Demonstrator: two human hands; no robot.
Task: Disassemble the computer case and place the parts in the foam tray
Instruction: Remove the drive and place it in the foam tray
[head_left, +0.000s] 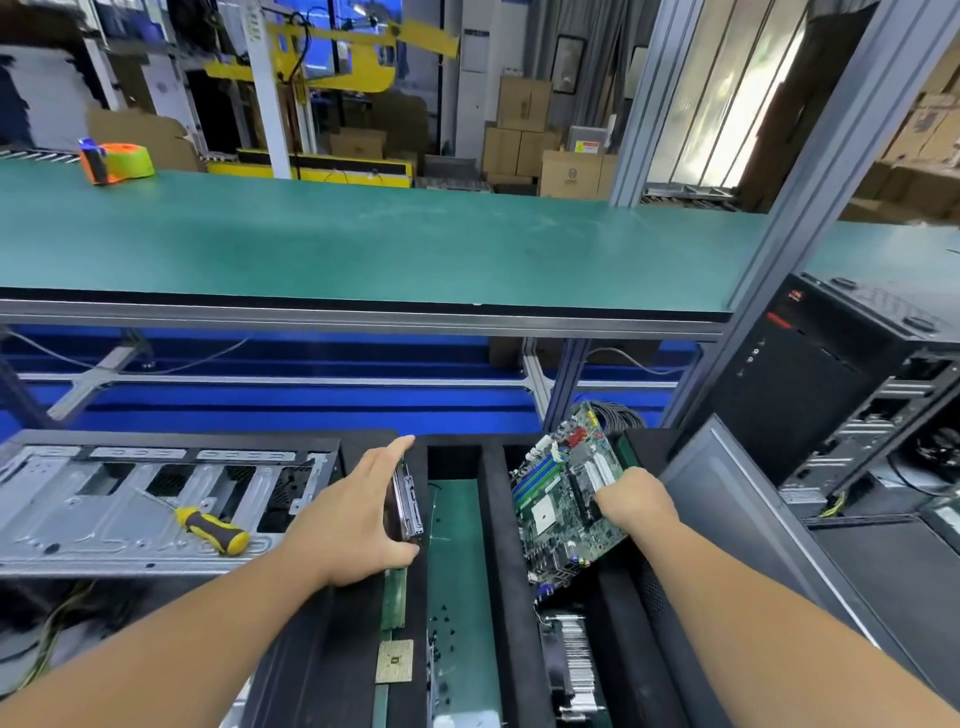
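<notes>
Motherboard (563, 499) tilted in right hand (631, 501); left hand (358, 512) holds drive (408, 501).

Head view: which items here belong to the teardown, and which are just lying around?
Job: motherboard in right hand; hard drive in left hand; foam tray; RAM stick; CPU; heatsink; screwdriver; chassis.
Lying about: tape dispenser; boxes.

Orange/green tape dispenser (115, 162) on far green bench (363, 244); cardboard boxes (524, 130) behind.

Motherboard (569, 499) in right hand (631, 501)
</notes>
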